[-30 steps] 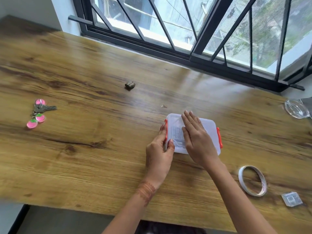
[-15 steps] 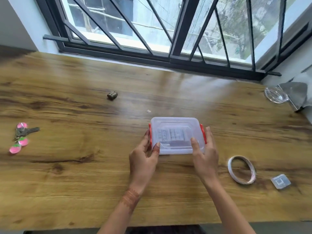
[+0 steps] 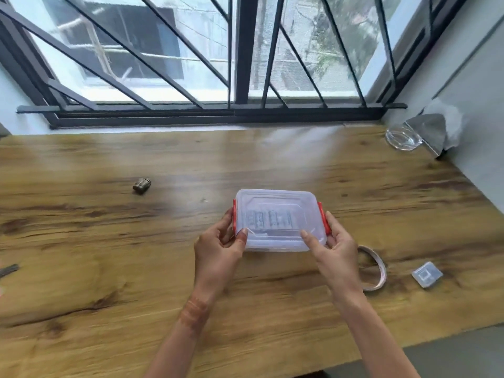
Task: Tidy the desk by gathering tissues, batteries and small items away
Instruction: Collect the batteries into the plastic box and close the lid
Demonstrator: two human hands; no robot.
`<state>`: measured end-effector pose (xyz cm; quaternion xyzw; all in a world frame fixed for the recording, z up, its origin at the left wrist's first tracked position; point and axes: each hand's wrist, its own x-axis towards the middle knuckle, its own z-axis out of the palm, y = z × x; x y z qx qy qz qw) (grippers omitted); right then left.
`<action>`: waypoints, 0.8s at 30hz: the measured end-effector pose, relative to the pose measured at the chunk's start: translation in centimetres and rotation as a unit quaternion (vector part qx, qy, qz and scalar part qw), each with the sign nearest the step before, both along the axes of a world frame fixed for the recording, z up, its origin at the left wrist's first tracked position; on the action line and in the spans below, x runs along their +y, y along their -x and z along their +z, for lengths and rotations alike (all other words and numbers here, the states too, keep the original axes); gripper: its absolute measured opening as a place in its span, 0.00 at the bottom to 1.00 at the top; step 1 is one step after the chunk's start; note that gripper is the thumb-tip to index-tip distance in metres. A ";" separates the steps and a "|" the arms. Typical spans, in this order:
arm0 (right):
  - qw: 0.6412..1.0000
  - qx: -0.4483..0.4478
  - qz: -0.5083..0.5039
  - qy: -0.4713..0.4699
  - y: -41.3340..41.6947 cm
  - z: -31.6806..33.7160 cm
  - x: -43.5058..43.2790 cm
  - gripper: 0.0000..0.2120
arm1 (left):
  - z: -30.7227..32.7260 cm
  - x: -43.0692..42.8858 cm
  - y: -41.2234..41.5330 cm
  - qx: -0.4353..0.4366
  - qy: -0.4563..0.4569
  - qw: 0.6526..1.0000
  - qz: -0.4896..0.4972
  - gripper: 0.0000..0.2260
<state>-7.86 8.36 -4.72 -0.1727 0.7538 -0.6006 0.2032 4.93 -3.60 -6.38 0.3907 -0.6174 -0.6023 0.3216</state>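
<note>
A translucent plastic box (image 3: 278, 214), lid on and an orange clip at each short end, is held between both hands over the wooden desk (image 3: 109, 268); whether it touches the wood is unclear. The left hand (image 3: 218, 249) grips its left end and the right hand (image 3: 335, 249) its right end, thumbs on the lid. Grey shapes show blurred through the lid, too dim to name. A tape roll (image 3: 381, 266) just right of the right hand is partly hidden by it. Far left of the left hand, a key tip (image 3: 9, 268) is cut off.
</note>
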 end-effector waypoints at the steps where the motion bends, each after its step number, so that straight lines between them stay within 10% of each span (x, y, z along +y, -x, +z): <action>1: 1.000 -0.006 -0.004 0.008 0.6 0.3 0.4 0.33 | 0.4 -0.1 0.8 -0.005 0.007 1.000 -0.009 0.22; 24: 0.959 -0.018 -0.232 0.164 27.2 4.6 17.4 0.34 | 5.6 9.1 39.3 0.018 0.020 0.929 -0.370 0.20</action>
